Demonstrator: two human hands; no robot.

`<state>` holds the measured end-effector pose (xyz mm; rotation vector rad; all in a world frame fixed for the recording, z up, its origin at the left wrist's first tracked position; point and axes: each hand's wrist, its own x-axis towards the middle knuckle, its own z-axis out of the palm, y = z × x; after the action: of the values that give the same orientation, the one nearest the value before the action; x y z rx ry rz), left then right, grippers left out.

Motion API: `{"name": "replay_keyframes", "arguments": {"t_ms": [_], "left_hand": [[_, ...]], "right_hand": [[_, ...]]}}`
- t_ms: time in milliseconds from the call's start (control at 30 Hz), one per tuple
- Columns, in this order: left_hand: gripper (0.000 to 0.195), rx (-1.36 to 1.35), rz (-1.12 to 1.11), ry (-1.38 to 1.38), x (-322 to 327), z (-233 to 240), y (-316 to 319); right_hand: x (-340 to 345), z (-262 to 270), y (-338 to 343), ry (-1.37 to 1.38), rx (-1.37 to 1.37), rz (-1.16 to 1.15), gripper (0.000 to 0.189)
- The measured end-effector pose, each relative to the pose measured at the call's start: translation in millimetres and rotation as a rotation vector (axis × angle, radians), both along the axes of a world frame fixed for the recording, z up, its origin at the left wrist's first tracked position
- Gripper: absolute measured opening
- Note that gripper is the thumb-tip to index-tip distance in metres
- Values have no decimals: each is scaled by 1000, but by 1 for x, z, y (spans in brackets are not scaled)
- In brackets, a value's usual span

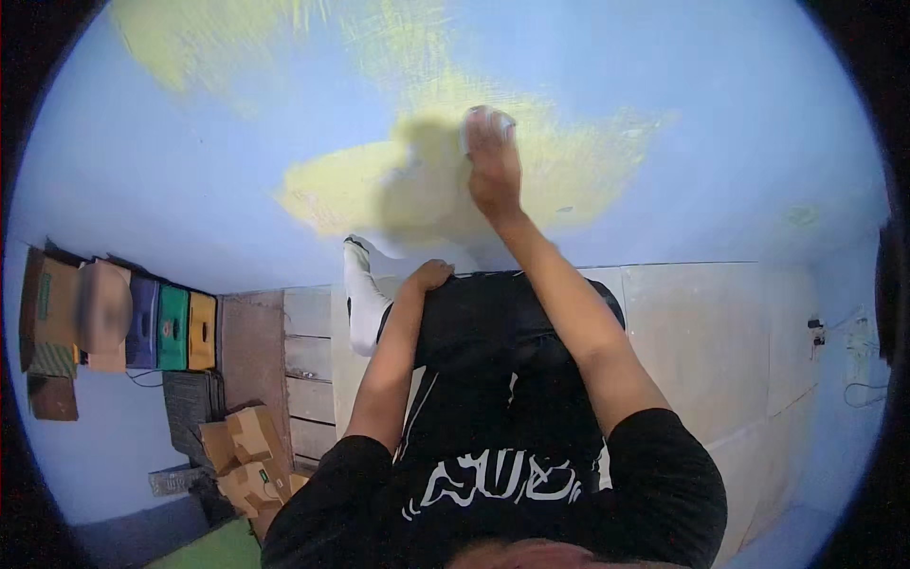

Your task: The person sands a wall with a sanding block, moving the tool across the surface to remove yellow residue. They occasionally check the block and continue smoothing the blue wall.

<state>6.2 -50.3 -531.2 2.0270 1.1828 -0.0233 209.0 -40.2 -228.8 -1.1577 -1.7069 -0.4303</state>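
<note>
My right hand (494,167) is raised against the painted wall (611,64), its fingers pressed over a small whitish object (508,124), perhaps a pad or sandpaper; motion blur hides what it is. Around it the light blue wall shows a rough yellow patch (341,181) with scratchy edges, and the shadow of my hand and arm falls on that patch. My left hand (435,274) rests by my knee in black trousers (476,313), close to the foot of the wall, with nothing visible in it. Part of its fingers is hidden.
A white-socked foot (366,306) lies left of my left hand. Blue, green (173,327) and yellow (202,331) bins stand at the left beside a cardboard box (57,302). Opened cartons (252,441) lie below them. Pale floor panels (697,334) extend right; a cable (864,395) hangs at the far right.
</note>
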Motion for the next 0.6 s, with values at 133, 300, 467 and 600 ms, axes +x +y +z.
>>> {"name": "replay_keyframes", "arguments": {"t_ms": [133, 300, 467, 600], "left_hand": [[52, -39, -45, 35, 13, 4, 5], [54, -123, -19, 129, 19, 23, 7], [55, -35, 16, 32, 14, 20, 2], [49, -3, 15, 82, 9, 22, -3]], "right_hand": [[-8, -21, -8, -141, -115, 173, 54], [0, -1, -4, -221, -35, 276, 55], [67, 43, 9, 20, 151, -12, 62], [120, 58, 10, 320, 241, -113, 57]]}}
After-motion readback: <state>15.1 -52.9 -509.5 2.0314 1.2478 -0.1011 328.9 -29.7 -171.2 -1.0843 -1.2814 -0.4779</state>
